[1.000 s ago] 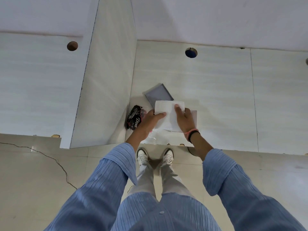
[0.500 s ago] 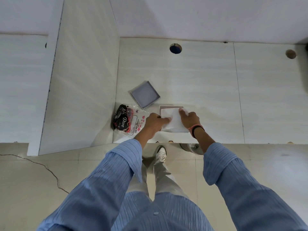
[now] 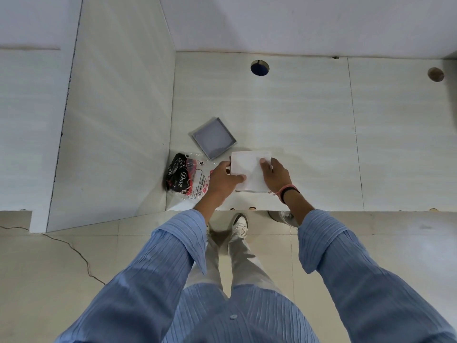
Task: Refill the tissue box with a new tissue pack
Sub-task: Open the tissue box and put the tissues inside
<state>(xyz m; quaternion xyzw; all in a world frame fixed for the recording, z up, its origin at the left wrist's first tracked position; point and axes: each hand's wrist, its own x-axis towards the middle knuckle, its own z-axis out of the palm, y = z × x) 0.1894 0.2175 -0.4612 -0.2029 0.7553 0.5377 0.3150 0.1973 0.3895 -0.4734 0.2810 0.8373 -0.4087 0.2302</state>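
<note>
A white stack of tissues [image 3: 248, 169] sits in a square tissue box, of which only a thin edge [image 3: 252, 152] shows around the stack. My left hand [image 3: 222, 180] grips the stack's left side and my right hand [image 3: 274, 175] presses on its right side. The grey box lid [image 3: 214, 137] lies upside down on the counter just behind and to the left. An emptied plastic tissue wrapper [image 3: 188, 180], black and red with print, lies left of my left hand.
The pale counter [image 3: 321, 144] ends at a front edge near my wrists. A tiled side wall [image 3: 111, 120] rises at the left. Two round holes [image 3: 259, 68] [image 3: 435, 74] sit near the back wall. My shoe [image 3: 239, 225] stands on the floor below.
The tissue stack has come down from above the box into it, both hands staying on it. The view has shifted, so the wrapper shows more fully.
</note>
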